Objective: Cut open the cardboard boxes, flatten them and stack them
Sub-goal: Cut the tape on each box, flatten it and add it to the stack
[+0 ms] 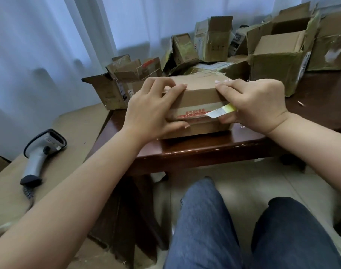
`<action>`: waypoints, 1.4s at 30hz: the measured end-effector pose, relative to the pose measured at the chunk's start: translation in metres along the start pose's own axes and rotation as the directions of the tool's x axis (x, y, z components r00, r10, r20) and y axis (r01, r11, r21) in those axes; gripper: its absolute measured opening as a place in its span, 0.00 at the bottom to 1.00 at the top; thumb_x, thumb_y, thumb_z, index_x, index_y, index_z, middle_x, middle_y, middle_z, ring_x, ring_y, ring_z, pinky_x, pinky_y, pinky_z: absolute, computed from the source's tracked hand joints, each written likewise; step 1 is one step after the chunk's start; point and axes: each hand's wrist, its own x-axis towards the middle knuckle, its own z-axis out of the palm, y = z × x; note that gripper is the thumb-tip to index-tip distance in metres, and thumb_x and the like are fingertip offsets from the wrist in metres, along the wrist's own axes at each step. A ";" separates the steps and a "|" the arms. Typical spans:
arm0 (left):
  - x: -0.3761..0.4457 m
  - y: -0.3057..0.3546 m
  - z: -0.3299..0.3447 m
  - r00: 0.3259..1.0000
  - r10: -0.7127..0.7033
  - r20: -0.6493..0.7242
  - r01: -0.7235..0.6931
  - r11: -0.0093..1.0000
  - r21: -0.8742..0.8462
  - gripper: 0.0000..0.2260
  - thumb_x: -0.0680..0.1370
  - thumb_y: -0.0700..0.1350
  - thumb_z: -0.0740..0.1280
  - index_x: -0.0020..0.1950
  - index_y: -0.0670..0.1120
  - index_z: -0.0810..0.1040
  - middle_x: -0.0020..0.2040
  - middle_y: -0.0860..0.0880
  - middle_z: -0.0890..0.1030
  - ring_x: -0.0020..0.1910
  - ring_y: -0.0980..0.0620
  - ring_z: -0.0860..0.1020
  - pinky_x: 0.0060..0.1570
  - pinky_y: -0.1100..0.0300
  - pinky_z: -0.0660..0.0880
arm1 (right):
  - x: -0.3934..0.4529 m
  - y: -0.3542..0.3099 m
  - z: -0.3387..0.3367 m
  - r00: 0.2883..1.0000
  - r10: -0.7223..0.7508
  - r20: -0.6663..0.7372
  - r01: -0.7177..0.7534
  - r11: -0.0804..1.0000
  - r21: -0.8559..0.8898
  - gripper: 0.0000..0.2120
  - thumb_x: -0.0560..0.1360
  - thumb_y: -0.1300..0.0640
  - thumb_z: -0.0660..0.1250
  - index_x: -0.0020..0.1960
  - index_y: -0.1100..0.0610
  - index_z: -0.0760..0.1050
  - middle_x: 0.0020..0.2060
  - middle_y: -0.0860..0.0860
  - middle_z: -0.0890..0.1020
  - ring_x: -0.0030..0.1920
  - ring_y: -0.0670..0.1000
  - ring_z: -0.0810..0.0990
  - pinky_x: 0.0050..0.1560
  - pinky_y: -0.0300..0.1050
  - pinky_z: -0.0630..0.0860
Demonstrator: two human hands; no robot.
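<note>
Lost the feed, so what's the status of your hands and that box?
Left hand grips the box. Right hand grips its other end, holding the yellow cutter at the taped seam. Box unopened. Nothing blocking.

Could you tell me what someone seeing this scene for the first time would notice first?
Most likely the closed cardboard box at the near edge of the dark wooden table, held between both hands: the left hand clasps its left end, and the right hand pinches a yellow-and-white tool or tape strip at the taped seam. Behind it sits a heap of opened boxes, and a handheld barcode scanner lies on flat cardboard at the left.
</note>
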 end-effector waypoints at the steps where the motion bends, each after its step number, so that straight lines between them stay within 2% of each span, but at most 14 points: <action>1: -0.003 0.002 0.002 1.000 -0.014 -0.027 0.015 0.999 0.032 0.36 0.68 0.68 0.67 0.70 0.49 0.71 0.61 0.46 0.76 0.59 0.43 0.73 0.43 0.50 0.76 | -0.001 0.000 0.000 1.000 -0.007 0.000 0.007 1.000 0.010 0.26 0.73 0.43 0.69 0.60 0.63 0.78 0.48 0.59 0.84 0.32 0.59 0.82 0.28 0.41 0.70; 5: -0.009 0.000 0.006 0.996 0.038 -0.082 -0.030 0.995 0.094 0.30 0.73 0.62 0.63 0.69 0.46 0.74 0.54 0.44 0.80 0.49 0.43 0.78 0.39 0.53 0.77 | -0.005 -0.004 0.002 1.000 -0.023 -0.019 0.023 1.000 0.011 0.24 0.75 0.47 0.68 0.64 0.63 0.75 0.54 0.59 0.83 0.37 0.59 0.83 0.29 0.44 0.72; 8: -0.010 0.001 0.003 0.998 0.046 -0.032 -0.044 0.996 0.074 0.29 0.73 0.60 0.59 0.66 0.43 0.77 0.53 0.44 0.82 0.44 0.42 0.81 0.37 0.53 0.78 | -0.008 -0.007 0.004 1.000 0.014 -0.024 -0.015 1.000 -0.021 0.22 0.77 0.54 0.67 0.68 0.62 0.71 0.57 0.59 0.80 0.32 0.58 0.79 0.27 0.43 0.68; 12: -0.012 0.005 -0.002 0.997 0.020 0.078 -0.024 0.999 0.049 0.27 0.72 0.52 0.67 0.69 0.42 0.74 0.61 0.43 0.81 0.52 0.40 0.82 0.45 0.49 0.79 | -0.011 -0.011 0.008 0.998 0.055 0.002 -0.055 0.998 0.011 0.20 0.75 0.58 0.68 0.65 0.63 0.73 0.55 0.60 0.80 0.29 0.59 0.78 0.25 0.43 0.71; 15: -0.007 0.006 -0.013 0.993 0.049 0.112 -0.055 0.997 0.052 0.28 0.74 0.54 0.58 0.72 0.43 0.71 0.66 0.44 0.77 0.62 0.43 0.78 0.52 0.47 0.78 | -0.005 -0.010 -0.001 0.992 0.060 0.115 -0.074 0.990 0.122 0.25 0.69 0.57 0.72 0.65 0.63 0.74 0.56 0.60 0.80 0.35 0.63 0.82 0.29 0.49 0.77; 20: 0.008 -0.005 -0.027 0.977 0.101 0.189 -0.096 0.995 -0.036 0.28 0.72 0.56 0.52 0.69 0.49 0.75 0.52 0.45 0.84 0.43 0.45 0.82 0.45 0.51 0.78 | 0.009 -0.002 -0.027 0.959 0.050 0.278 -0.114 0.969 0.218 0.24 0.72 0.58 0.70 0.67 0.57 0.74 0.53 0.57 0.83 0.47 0.62 0.82 0.40 0.51 0.78; 23: 0.013 -0.009 -0.039 0.969 0.069 0.239 -0.025 0.983 -0.181 0.24 0.72 0.54 0.56 0.63 0.51 0.80 0.47 0.48 0.85 0.41 0.52 0.81 0.44 0.56 0.76 | 0.019 0.002 -0.038 0.907 0.089 0.411 -0.228 0.926 0.301 0.22 0.75 0.58 0.66 0.69 0.53 0.71 0.52 0.56 0.83 0.52 0.59 0.80 0.47 0.50 0.75; 24: 0.016 -0.011 -0.042 0.963 0.054 0.264 0.006 0.975 -0.221 0.22 0.73 0.54 0.57 0.58 0.50 0.83 0.41 0.50 0.85 0.37 0.57 0.79 0.39 0.59 0.73 | 0.024 0.005 -0.042 0.888 0.084 0.452 -0.258 0.905 0.338 0.21 0.75 0.59 0.66 0.68 0.53 0.72 0.53 0.55 0.82 0.53 0.58 0.80 0.48 0.50 0.75; 26: 0.022 -0.016 -0.045 0.942 0.035 0.333 0.068 0.954 -0.291 0.21 0.74 0.58 0.58 0.42 0.44 0.84 0.27 0.51 0.75 0.28 0.55 0.71 0.31 0.60 0.63 | 0.034 0.013 -0.047 0.855 0.094 0.510 -0.325 0.863 0.386 0.18 0.75 0.60 0.65 0.65 0.52 0.73 0.53 0.54 0.81 0.52 0.55 0.78 0.48 0.48 0.74; 29: 0.025 -0.029 -0.042 0.926 -0.046 0.374 0.206 0.893 -0.401 0.29 0.73 0.67 0.60 0.30 0.41 0.71 0.25 0.48 0.65 0.25 0.54 0.64 0.31 0.58 0.62 | 0.034 0.023 -0.043 0.853 0.218 0.474 -0.444 0.781 0.439 0.11 0.75 0.54 0.68 0.57 0.52 0.77 0.49 0.53 0.81 0.51 0.56 0.77 0.48 0.49 0.73; 32: 0.027 -0.036 -0.036 0.913 -0.178 0.368 0.353 0.796 -0.492 0.32 0.69 0.73 0.60 0.31 0.43 0.76 0.27 0.48 0.67 0.27 0.55 0.67 0.34 0.58 0.65 | 0.029 0.028 -0.033 0.830 0.407 0.383 -0.558 0.616 0.556 0.13 0.73 0.46 0.70 0.43 0.57 0.80 0.39 0.53 0.82 0.45 0.55 0.79 0.47 0.53 0.76; 36: 0.033 -0.037 -0.025 0.910 -0.289 0.297 0.409 0.745 -0.527 0.32 0.68 0.74 0.59 0.38 0.46 0.81 0.31 0.51 0.76 0.33 0.57 0.73 0.39 0.58 0.69 | 0.032 0.019 -0.019 0.746 0.559 0.361 -0.631 0.421 0.652 0.19 0.74 0.44 0.68 0.38 0.60 0.76 0.33 0.52 0.79 0.39 0.53 0.76 0.43 0.51 0.73; 39: 0.035 -0.037 -0.012 0.879 -0.412 0.239 0.474 0.701 -0.533 0.23 0.69 0.71 0.64 0.43 0.52 0.79 0.40 0.58 0.80 0.43 0.58 0.77 0.47 0.57 0.74 | 0.038 0.011 -0.009 0.695 0.597 0.400 -0.678 0.360 0.641 0.20 0.76 0.43 0.66 0.34 0.57 0.70 0.31 0.50 0.73 0.35 0.51 0.72 0.39 0.49 0.69; 42: 0.036 -0.034 0.000 0.868 -0.447 0.219 0.486 0.668 -0.564 0.18 0.70 0.67 0.68 0.49 0.55 0.76 0.45 0.58 0.80 0.46 0.58 0.78 0.52 0.55 0.76 | 0.046 0.010 -0.001 0.615 0.603 0.508 -0.742 0.224 0.633 0.15 0.76 0.46 0.67 0.36 0.54 0.74 0.34 0.47 0.76 0.37 0.48 0.74 0.38 0.43 0.69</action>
